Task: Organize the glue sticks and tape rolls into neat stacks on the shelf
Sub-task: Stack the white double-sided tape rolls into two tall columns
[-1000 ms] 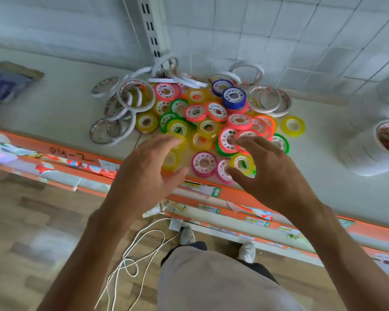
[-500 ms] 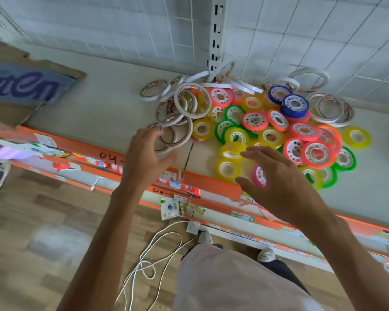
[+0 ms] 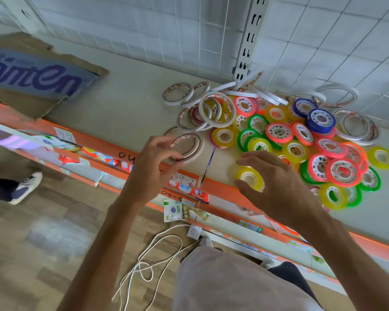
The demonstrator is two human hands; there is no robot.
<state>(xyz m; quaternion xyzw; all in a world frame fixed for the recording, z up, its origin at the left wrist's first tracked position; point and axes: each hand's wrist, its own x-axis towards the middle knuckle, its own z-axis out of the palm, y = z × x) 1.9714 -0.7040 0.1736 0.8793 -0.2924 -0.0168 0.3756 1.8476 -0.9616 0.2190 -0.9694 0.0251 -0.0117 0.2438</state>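
From the head view, the job looks barely begun. On the pale shelf (image 3: pixel 126 102), a loose heap of coloured tape rolls (image 3: pixel 301 140) lies to the right, pink, green, yellow and blue ones overlapping at odd angles, with no neat stack among them. Thin white-rimmed tape rings (image 3: pixel 213 111) are tangled at the far left edge of that heap, some leaning against the slotted upright (image 3: pixel 248 43).

The left hand (image 3: pixel 153 167) grips one or two thin white tape rings (image 3: pixel 186 148) at the shelf's near edge, thumb and fingers curled round the rim; whether the rings rest on the shelf or are lifted I cannot tell. The right hand (image 3: pixel 276 182) hovers with fingers spread and relaxed, holding nothing, just over a yellow tape roll (image 3: pixel 249 177) near the front edge.

No glue sticks are in sight. A flattened cardboard box (image 3: pixel 38 79) lies at the far left of the shelf. Nearly all sorting and stacking is left, I judge.
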